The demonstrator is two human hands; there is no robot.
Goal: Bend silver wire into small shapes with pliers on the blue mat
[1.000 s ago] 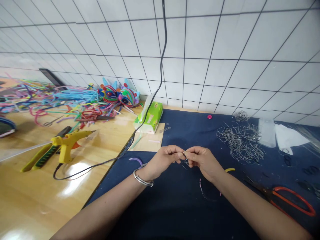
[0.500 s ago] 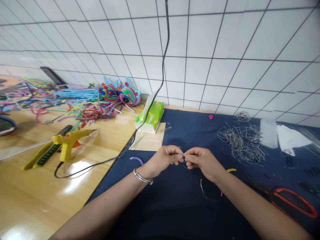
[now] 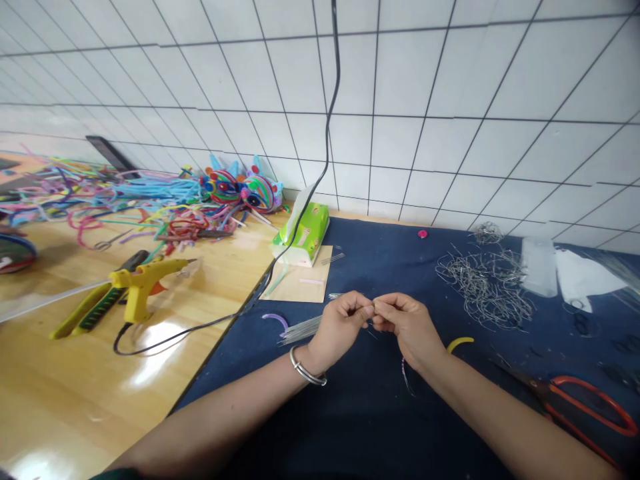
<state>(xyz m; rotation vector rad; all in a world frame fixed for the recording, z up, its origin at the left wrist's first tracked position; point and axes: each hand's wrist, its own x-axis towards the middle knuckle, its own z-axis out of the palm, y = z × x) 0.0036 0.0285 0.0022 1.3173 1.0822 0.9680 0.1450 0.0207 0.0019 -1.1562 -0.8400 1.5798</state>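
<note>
My left hand (image 3: 343,325) and my right hand (image 3: 406,323) meet fingertip to fingertip above the dark blue cloth (image 3: 350,413). Both pinch a small piece of thin metal wire (image 3: 373,306) between thumb and forefinger. A silver bangle (image 3: 306,371) sits on my left wrist. Beside my left hand lies a bundle of straight wires (image 3: 300,329). A thin wire with a pink tip (image 3: 404,370) lies under my right wrist, and a short yellow piece (image 3: 459,343) lies just to its right.
A heap of tangled wire (image 3: 483,283) lies at the right, red-handled scissors (image 3: 585,403) near the front right. On the wooden table stand a yellow glue gun (image 3: 145,283), its black cord (image 3: 280,257), a green tissue pack (image 3: 303,233) and several coloured pipe cleaners (image 3: 125,200).
Both hands stayed pinched together on the wire and shifted slightly right and toward me. The bundle of straight wires beside my left hand has come into view.
</note>
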